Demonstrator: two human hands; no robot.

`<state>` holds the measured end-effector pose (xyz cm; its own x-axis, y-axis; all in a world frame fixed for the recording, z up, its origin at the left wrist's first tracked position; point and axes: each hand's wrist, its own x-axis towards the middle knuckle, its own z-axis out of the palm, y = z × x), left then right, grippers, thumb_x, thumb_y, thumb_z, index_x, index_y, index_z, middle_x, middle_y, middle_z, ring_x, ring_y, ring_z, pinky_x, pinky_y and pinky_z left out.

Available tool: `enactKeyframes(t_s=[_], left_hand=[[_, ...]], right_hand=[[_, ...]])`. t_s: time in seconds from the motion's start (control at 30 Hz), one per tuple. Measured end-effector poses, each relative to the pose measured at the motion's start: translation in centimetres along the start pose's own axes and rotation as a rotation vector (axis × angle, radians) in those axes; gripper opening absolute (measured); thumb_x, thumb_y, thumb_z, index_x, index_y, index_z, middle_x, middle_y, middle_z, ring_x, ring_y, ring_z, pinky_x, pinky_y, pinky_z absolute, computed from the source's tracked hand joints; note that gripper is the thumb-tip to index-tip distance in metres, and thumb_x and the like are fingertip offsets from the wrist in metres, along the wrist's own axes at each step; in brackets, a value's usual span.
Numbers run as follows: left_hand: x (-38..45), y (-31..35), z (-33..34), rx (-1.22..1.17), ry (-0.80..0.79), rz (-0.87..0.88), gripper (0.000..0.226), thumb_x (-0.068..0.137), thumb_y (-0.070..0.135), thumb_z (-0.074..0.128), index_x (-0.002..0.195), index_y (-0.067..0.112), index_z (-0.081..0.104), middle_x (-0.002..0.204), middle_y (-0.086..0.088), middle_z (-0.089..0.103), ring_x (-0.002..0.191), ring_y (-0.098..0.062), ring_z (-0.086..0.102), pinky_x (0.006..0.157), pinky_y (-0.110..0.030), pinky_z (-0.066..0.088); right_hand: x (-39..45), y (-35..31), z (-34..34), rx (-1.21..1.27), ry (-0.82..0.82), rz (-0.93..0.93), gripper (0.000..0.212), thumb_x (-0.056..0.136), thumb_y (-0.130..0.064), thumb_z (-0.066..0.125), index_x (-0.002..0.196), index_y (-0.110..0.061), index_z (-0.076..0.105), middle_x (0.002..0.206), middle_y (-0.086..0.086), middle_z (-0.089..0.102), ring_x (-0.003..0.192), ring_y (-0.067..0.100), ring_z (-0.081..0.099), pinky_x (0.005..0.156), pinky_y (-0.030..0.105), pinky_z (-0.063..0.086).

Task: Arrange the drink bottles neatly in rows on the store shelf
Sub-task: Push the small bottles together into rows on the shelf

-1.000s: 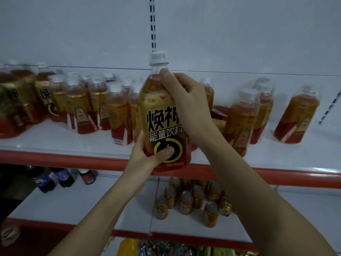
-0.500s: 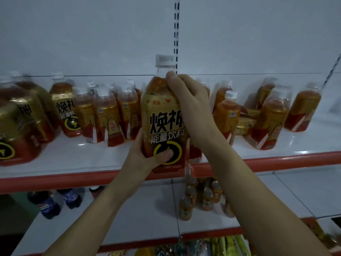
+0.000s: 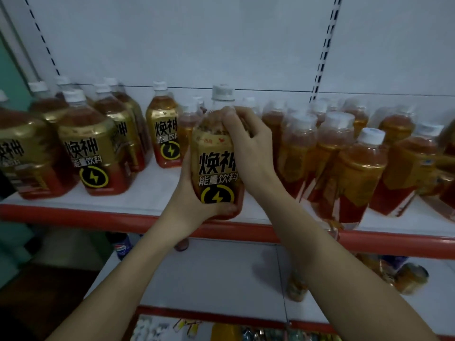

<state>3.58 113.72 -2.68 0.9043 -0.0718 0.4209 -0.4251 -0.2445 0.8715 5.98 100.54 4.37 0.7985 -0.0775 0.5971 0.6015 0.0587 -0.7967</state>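
Both hands on one gold-labelled amber plastic drink bottle with white cap (image 3: 216, 158), upright at front edge of white store shelf with red lip (image 3: 73, 214): left hand (image 3: 197, 200) wraps its base, right hand (image 3: 248, 141) grips its shoulder. Matching upright bottles (image 3: 93, 153) stand left, tilted ones (image 3: 354, 173) right

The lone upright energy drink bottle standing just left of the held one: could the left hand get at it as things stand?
Probably not right away. The left hand is wrapped round the base of the held bottle. The lone bottle stands close behind it with bare shelf in front, so once that grip is freed the way looks open.
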Motion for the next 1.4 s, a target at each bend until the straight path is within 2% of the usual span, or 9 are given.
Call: enactKeyframes(t_s=[0.13,0.27,0.5,0.7,0.77,0.9,1.1,1.2,1.4], left_hand=[[1.2,-2.1,-4.1,0.011,-0.016,0.007,0.116,0.058,0.008,0.094,0.151,0.019,0.025,0.117,0.027,0.062,0.113,0.006,0.058,0.09,-0.009,0.047],[3.0,-4.5,-7.7,-0.004,0.008,0.005,0.111,0.058,0.005,0.092,0.147,0.019,0.028,0.119,0.022,0.057,0.104,0.019,0.055,0.08,0.001,0.043],[5.1,-8.1,-11.3,-0.064,0.02,-0.024,0.111,0.053,0.003,0.093,0.143,0.027,0.034,0.121,0.021,0.061,0.114,0.004,0.058,0.094,-0.018,0.048],[5.8,-9.0,-11.5,-0.084,0.062,-0.05,0.119,0.054,0.002,0.092,0.149,0.031,0.028,0.125,0.021,0.059,0.115,0.007,0.056,0.089,-0.009,0.046],[5.6,-9.0,-11.5,-0.077,0.06,-0.06,0.122,0.055,0.002,0.093,0.151,0.033,0.025,0.128,0.02,0.057,0.114,0.012,0.053,0.086,-0.006,0.044],[6.0,-8.9,-11.6,-0.073,0.051,-0.065,0.128,0.058,0.004,0.091,0.152,0.037,0.009,0.126,0.032,0.044,0.109,0.025,0.045,0.082,0.0,0.04],[6.9,-9.4,-12.0,-0.037,0.02,-0.071,0.128,0.063,0.007,0.091,0.154,0.034,0.005,0.137,0.019,0.048,0.125,0.007,0.047,0.106,-0.023,0.039],[7.2,-9.4,-11.9,-0.025,0.019,-0.063,0.125,0.066,0.004,0.089,0.154,0.037,0.005,0.143,0.013,0.047,0.132,-0.003,0.045,0.112,-0.033,0.039],[8.0,-9.4,-11.7,-0.022,0.044,-0.086,0.124,0.072,0.005,0.085,0.147,0.048,-0.004,0.148,0.012,0.038,0.135,-0.002,0.038,0.1,-0.011,0.035]], right_hand=[[0.7,1.8,4.3,-0.049,0.003,0.007,0.021,0.098,-0.033,0.061,0.1,-0.014,0.068,0.084,-0.015,0.065,0.081,0.001,0.062,0.074,0.02,0.048],[1.9,3.9,8.8,-0.086,-0.003,-0.014,0.035,0.088,-0.047,0.059,0.107,-0.018,0.069,0.099,-0.004,0.071,0.098,0.013,0.067,0.086,0.035,0.057],[3.3,7.3,13.1,-0.054,0.006,0.01,0.026,0.103,-0.024,0.053,0.116,-0.007,0.069,0.108,0.002,0.072,0.107,0.015,0.067,0.093,0.031,0.054],[4.3,7.9,13.7,-0.058,-0.092,0.082,0.035,0.103,-0.036,0.044,0.112,-0.011,0.067,0.106,-0.003,0.07,0.106,0.015,0.064,0.098,0.038,0.05],[4.3,8.0,13.2,-0.05,-0.122,0.131,0.043,0.104,-0.039,0.041,0.123,-0.01,0.065,0.12,0.006,0.069,0.117,0.021,0.062,0.107,0.045,0.046],[4.3,8.5,12.4,-0.112,-0.171,0.26,0.064,0.096,-0.067,0.035,0.14,-0.027,0.058,0.138,-0.005,0.062,0.132,0.009,0.054,0.116,0.045,0.039],[3.4,8.6,12.2,-0.143,-0.156,0.277,0.034,0.107,-0.049,0.036,0.129,-0.033,0.056,0.123,-0.014,0.065,0.117,-0.003,0.059,0.103,0.028,0.047],[3.8,8.4,12.4,-0.141,-0.143,0.294,0.042,0.106,-0.05,0.038,0.137,-0.027,0.053,0.124,-0.012,0.065,0.117,0.0,0.06,0.1,0.029,0.049],[4.2,7.8,12.6,-0.198,-0.056,0.307,0.042,0.104,-0.046,0.048,0.137,-0.022,0.051,0.122,-0.01,0.063,0.116,0.003,0.059,0.105,0.038,0.051]])
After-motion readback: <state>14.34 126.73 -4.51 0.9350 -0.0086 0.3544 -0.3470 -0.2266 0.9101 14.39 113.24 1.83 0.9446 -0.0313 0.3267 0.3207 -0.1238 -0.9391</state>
